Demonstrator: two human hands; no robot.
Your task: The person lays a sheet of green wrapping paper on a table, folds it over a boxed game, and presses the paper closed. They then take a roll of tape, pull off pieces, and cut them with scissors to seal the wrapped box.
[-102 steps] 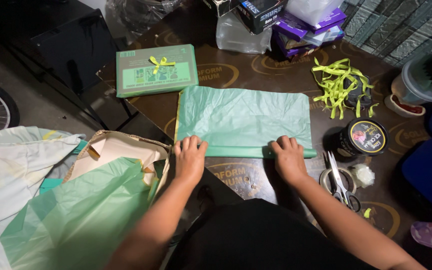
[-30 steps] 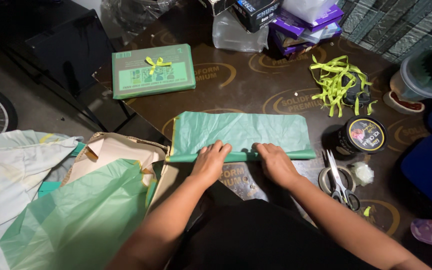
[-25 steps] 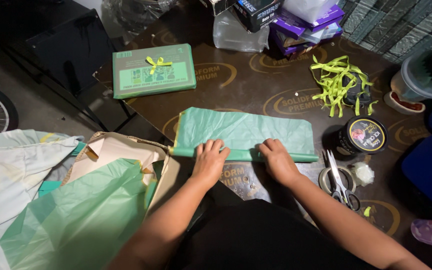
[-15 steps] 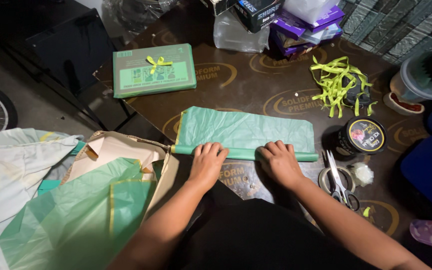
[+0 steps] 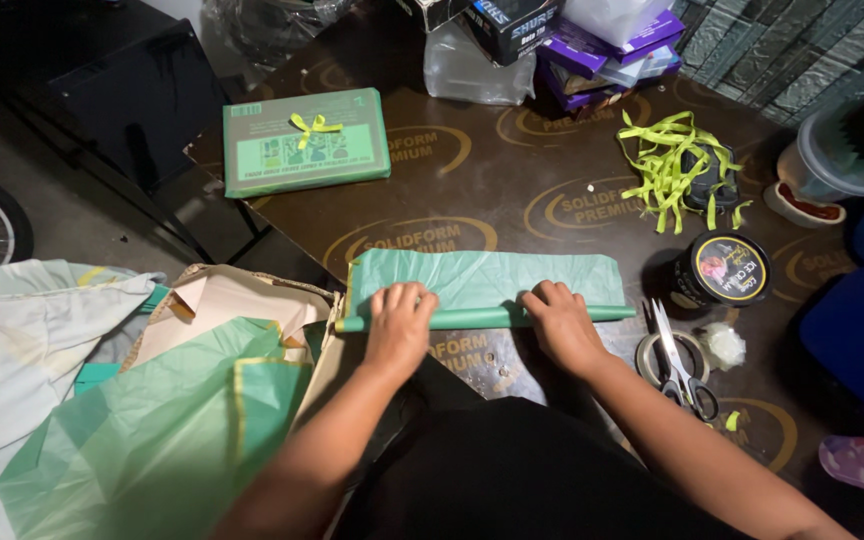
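Note:
A sheet of green tissue paper [image 5: 482, 278] lies on the dark brown table [image 5: 492, 180], its near edge wound into a thin roll [image 5: 477, 318]. My left hand [image 5: 397, 325] presses palm-down on the left part of the roll. My right hand [image 5: 557, 322] rests on the roll to the right of its middle, fingers curled over it. Only a narrow strip of flat paper shows beyond the roll.
A green wrapped box with a yellow-green bow [image 5: 307, 140] sits at the far left. Yellow-green ribbon [image 5: 677, 165], a black round tub [image 5: 722, 270], scissors [image 5: 680, 365] on a tape roll [image 5: 664, 352] lie to the right. An open bag with green paper [image 5: 172, 420] stands at my left.
The roll has taken up more of the sheet, so the flat part is narrower than a second ago. My left hand has shifted a little to the left along the roll.

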